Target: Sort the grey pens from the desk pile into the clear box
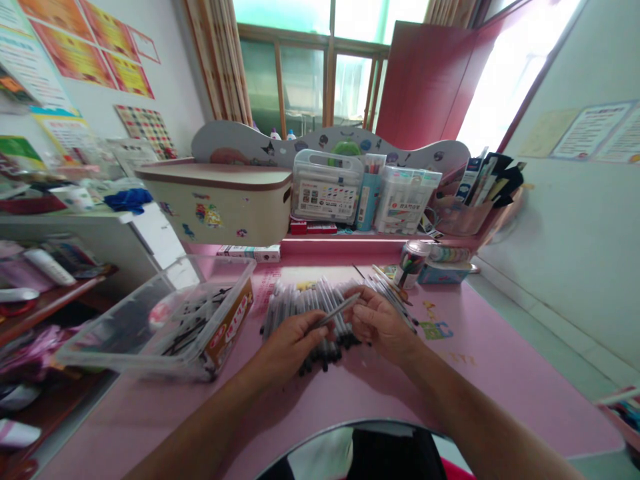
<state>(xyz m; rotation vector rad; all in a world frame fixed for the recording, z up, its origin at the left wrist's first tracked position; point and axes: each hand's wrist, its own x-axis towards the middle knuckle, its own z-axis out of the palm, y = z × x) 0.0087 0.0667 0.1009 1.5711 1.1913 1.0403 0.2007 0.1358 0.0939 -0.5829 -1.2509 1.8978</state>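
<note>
A slim, pale pen slants between my two hands above the desk. My left hand is closed round its lower end, thumb along the barrel. At the upper end, the fingertips of my right hand pinch the tip. Beneath and around both hands lies a heap of clear-barrelled pens with dark ends pointing toward me. Some of the heap is hidden by my hands. To the left, a clear plastic bin with a brown label holds several black, thin pieces.
The pink desk carries a clear jar and a blue box at the back right. Along the shelf behind stand a lidded cream storage box, a clear marker case and a brush-filled holder.
</note>
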